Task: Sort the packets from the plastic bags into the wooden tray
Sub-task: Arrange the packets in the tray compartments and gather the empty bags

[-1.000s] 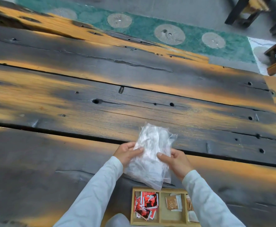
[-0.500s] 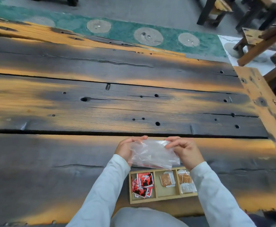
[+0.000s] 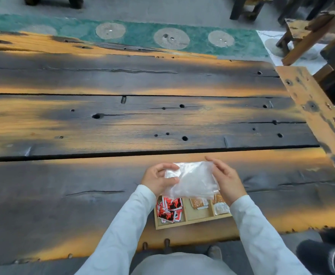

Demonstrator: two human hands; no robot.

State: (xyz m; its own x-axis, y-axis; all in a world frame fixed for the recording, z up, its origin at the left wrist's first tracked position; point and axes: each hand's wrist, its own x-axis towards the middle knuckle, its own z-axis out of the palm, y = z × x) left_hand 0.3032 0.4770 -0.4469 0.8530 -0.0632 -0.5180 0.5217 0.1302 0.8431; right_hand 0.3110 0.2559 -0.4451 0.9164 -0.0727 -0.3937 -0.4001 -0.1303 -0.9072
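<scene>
The left hand (image 3: 158, 180) is curling its fingers and thumb round the left edge of a clear crumpled plastic bag (image 3: 192, 179), which is hanging in the air between the two hands, slightly above the dark charred plank worktop (image 3: 103, 185). The bag is looking flat and pale, and I cannot tell whether any packet is lying inside it. The right hand (image 3: 226, 181) is resting against the bag's right edge with its fingers nearly straight; its thumb is hiding behind the plastic, so I cannot tell whether it is pinching. Just on the body side of both hands, a shallow pale wooden tray with three compartments (image 3: 182, 225) is sitting on the worktop, its far edge lying under the bag's lower corner. Its left compartment, beneath the left wrist, is holding a heap of red, white and black packets (image 3: 169, 210). The middle one is holding brown packets (image 3: 198, 203), and the right one, by the right wrist, is showing a white packet (image 3: 221, 209). The tray's long axis is running left to right, across the line of the forearms, so each hand is sitting nearest its own end compartment. Anything coming out of the bag is likely needing only a short drop towards the body.
</scene>
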